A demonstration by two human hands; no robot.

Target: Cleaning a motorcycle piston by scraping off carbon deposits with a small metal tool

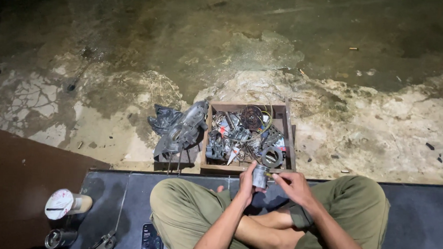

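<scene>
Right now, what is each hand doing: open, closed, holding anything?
Left hand: closed around a small metal cylinder, held upright over the lap.
Right hand: fingers pinched at the cylinder's side; whether they hold a small tool cannot be told.

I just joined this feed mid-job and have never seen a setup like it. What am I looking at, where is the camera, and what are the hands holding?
There is no machine here: the one picture comes from a camera on a person's head, looking down at their own lap as they sit cross-legged on a dark mat. The left hand grips a small metal cylinder; the right hand pinches something thin at its side, too small to identify. Just ahead on the stained concrete floor sits a wooden box full of mixed metal engine parts, with a grey engine casing beside it. By the left knee stand a lidded cup and a phone.
</scene>
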